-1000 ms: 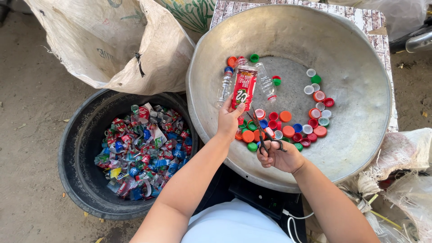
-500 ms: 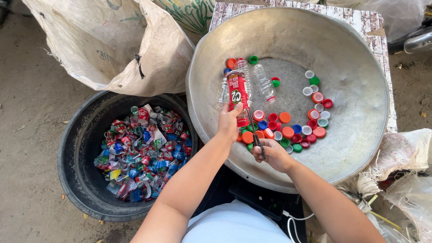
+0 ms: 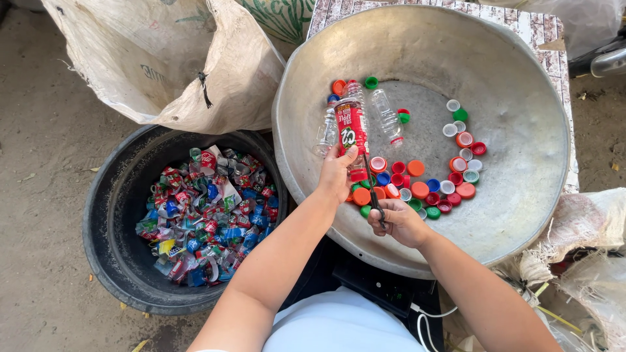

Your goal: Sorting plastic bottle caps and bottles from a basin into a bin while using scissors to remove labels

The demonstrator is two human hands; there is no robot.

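Two bare forearms are seen reaching up from the bottom edge over the near rim of a large metal basin. The right hand is closed around the handles of dark scissors, whose blades are pointed up toward a bottle. The left hand is wrapped around the lower end of a plastic bottle with a red label, held just above the basin floor. Loose bottle caps in red, orange, green, blue and white are spread in a curve just beyond the hands. Two clear unlabelled bottles are laid either side of the held one. To the left, a black tub is filled with crumpled coloured labels. Farther back, a woven sack is slumped against tub and basin.
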